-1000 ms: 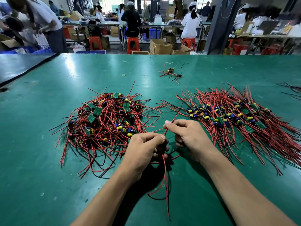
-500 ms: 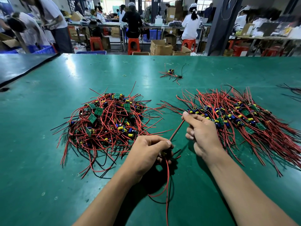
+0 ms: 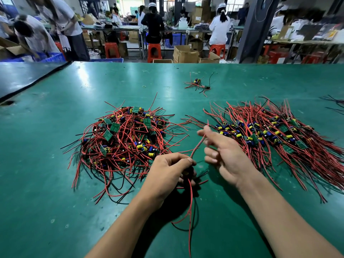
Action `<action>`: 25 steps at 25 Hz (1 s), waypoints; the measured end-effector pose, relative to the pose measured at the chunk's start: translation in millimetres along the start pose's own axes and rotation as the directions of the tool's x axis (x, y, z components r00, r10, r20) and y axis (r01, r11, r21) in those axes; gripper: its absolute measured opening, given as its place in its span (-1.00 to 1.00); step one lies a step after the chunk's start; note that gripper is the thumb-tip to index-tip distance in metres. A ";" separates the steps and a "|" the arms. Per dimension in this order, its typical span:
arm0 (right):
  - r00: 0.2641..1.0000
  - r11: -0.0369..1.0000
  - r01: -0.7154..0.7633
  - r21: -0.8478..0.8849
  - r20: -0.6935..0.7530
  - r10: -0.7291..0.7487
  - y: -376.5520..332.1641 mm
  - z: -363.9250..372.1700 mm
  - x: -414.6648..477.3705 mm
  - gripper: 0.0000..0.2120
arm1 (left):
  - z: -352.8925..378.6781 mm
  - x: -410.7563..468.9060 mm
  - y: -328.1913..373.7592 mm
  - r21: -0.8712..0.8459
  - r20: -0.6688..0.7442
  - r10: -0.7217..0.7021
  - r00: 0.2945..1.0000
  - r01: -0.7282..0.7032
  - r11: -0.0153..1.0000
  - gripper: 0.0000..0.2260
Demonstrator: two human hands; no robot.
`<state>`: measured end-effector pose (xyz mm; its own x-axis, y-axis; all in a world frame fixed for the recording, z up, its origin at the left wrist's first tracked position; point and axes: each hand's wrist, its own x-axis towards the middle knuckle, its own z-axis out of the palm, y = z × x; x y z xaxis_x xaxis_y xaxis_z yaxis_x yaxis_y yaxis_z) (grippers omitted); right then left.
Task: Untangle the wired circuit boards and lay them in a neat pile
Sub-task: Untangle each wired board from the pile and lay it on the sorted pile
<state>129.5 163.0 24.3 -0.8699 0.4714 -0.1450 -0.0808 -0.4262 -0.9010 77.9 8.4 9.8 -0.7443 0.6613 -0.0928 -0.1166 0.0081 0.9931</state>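
Observation:
A tangled heap of small green circuit boards [image 3: 126, 138] with red and black wires lies left of centre on the green table [image 3: 46, 211]. To the right spreads a laid-out pile of boards [image 3: 270, 135] with their wires fanned sideways. My left hand [image 3: 171, 172] grips one board, mostly hidden in its fingers, and its wires trail toward me. One red wire [image 3: 196, 148] rises from that hand to my right hand [image 3: 225, 153]. That hand is blurred; its thumb and forefinger pinch the wire near its tip and the other fingers are spread.
A single stray wired board [image 3: 197, 83] lies farther back in the middle, with a small rubber band [image 3: 143, 86] to its left. Loose black wires [image 3: 335, 103] reach in at the right edge. A dark mat [image 3: 22, 75] covers the far left. People work at benches behind.
My right hand slid along the red wire away from my left hand, up toward the right pile, drawing the wire straight. My left hand stayed put with the board.

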 end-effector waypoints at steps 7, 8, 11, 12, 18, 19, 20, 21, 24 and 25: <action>0.982 0.962 -0.022 -0.272 0.172 0.071 17.1 2.1 -7.7 -0.71 | -3.0 1.6 0.1 -0.060 -0.018 -0.019 1.000 0.018 0.998 -0.79; 0.992 0.953 0.025 -0.301 0.128 0.015 16.1 -1.6 -3.7 -0.71 | -3.1 1.2 0.4 -0.064 -0.004 -0.022 1.000 0.021 0.998 -0.78; 0.986 0.933 0.137 -0.333 -0.045 -0.161 14.0 -14.0 9.2 -0.76 | -1.4 0.0 0.6 -0.055 0.052 -0.023 0.998 0.026 0.998 -0.76; 0.972 0.927 0.175 -0.332 -0.089 -0.215 14.0 -16.7 12.0 -0.82 | -0.6 -0.7 1.0 -0.046 0.070 -0.026 0.997 0.029 0.998 -0.75; 0.899 0.902 0.312 -0.299 -0.212 -0.382 17.7 -21.1 20.5 -0.87 | -0.9 -3.7 4.6 -0.031 0.139 -0.061 0.988 0.066 0.997 -0.75; 0.880 0.881 0.335 -0.334 -0.222 -0.419 17.5 -21.8 21.3 -0.86 | -1.1 -3.8 5.1 -0.035 0.149 -0.064 0.987 0.070 0.997 -0.76; 0.866 0.867 0.350 -0.354 -0.232 -0.444 17.1 -23.1 22.2 -0.84 | -1.3 -4.4 5.7 -0.040 0.157 -0.067 0.985 0.074 0.996 -0.79; 0.856 0.862 0.358 -0.359 -0.244 -0.456 15.9 -24.4 23.0 -0.83 | -1.3 -4.8 6.6 -0.044 0.164 -0.069 0.984 0.078 0.996 -0.82; 0.805 0.797 0.395 -0.458 -0.245 -0.540 12.3 -31.3 23.8 -0.81 | -1.8 -5.2 8.0 -0.054 0.170 -0.083 0.982 0.094 0.994 -0.82; 0.752 0.703 0.417 -0.576 -0.216 -0.623 12.2 -34.4 24.3 -0.81 | -2.2 -4.8 8.1 -0.055 0.167 -0.089 0.982 0.099 0.994 -0.79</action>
<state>124.1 195.8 -4.2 -0.4990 0.7867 0.3635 -0.1393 0.3412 -0.9296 79.1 3.6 18.2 -0.6111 0.7737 -0.1673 -0.2260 0.0320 0.9736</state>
